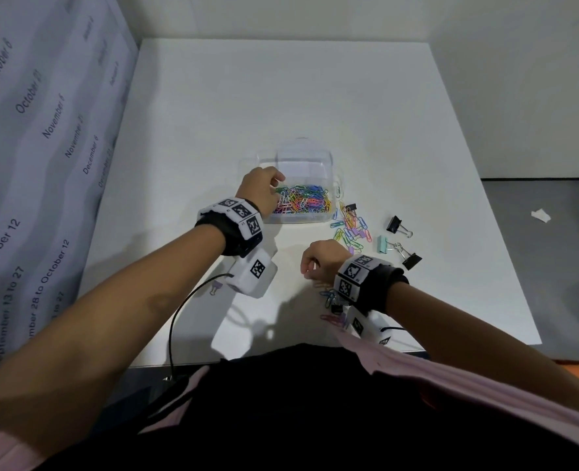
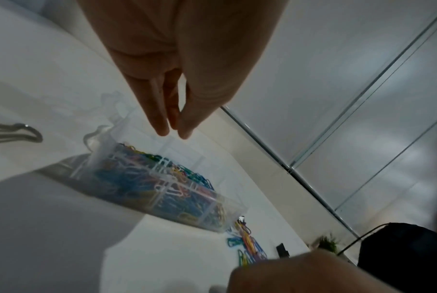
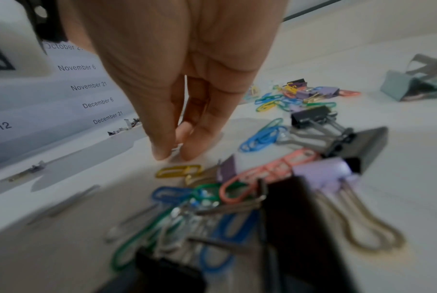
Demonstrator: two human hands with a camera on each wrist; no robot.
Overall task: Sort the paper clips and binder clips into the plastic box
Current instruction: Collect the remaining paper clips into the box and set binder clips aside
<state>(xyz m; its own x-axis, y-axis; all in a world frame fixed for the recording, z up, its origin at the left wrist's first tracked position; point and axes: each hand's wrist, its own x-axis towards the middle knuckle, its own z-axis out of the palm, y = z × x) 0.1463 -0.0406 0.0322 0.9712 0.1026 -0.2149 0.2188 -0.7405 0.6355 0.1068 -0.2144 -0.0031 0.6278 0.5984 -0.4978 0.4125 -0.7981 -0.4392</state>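
1. Left hand (image 1: 259, 188) hovers over the plastic box (image 1: 328, 217), fingertips together, seemingly empty; brushing the rim could tip the sorted paper clips (image 1: 303, 202) out.
2. Right hand (image 1: 322, 260) pinches at the table (image 1: 213, 107); what it holds, I cannot tell; tangled loose clips (image 3: 212, 198) and binder clips (image 1: 400, 243) nearby may drag along.

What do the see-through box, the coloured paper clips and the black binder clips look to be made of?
The box looks like clear, glossy hard plastic: you see the clips through its walls. The paper clips seem to be bent wire with a smooth coloured coating, probably plastic over metal. The black binder clip appears to be painted sheet metal with bare silvery wire handles.
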